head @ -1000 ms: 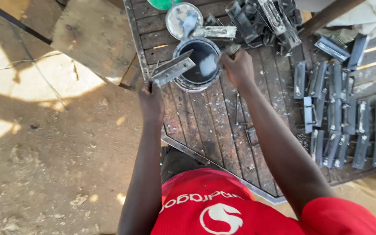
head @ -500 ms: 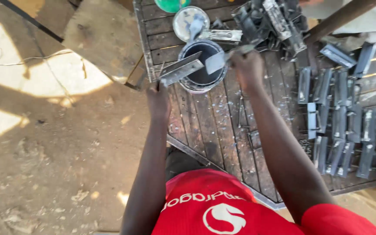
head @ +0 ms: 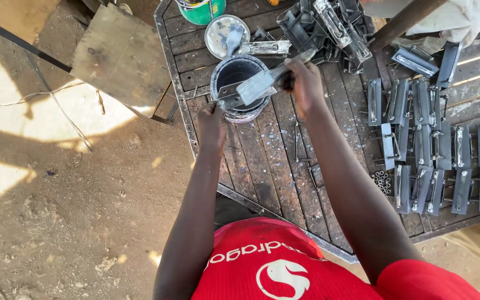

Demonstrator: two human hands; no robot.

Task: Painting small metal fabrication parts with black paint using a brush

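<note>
My left hand (head: 212, 125) grips a grey metal bracket (head: 228, 102) by its lower end and holds it over an open can of dark paint (head: 224, 114). My right hand (head: 304, 83) is closed on a flat paintbrush (head: 259, 84), whose bristles lie across the bracket above the can's mouth. The can stands on a dark slatted wooden table (head: 268, 166) with a metal frame.
The can's lid (head: 220, 33) lies behind it with a tool on it, next to a green tub (head: 201, 11). A heap of metal parts (head: 329, 25) fills the back. Rows of dark painted brackets (head: 434, 150) cover the right side, near a small pile of nuts (head: 381, 180). A wooden board (head: 123, 55) sits left.
My right hand lifted the brush out of the paint can and laid its bristles on the bracket. My left hand kept the bracket over the can.
</note>
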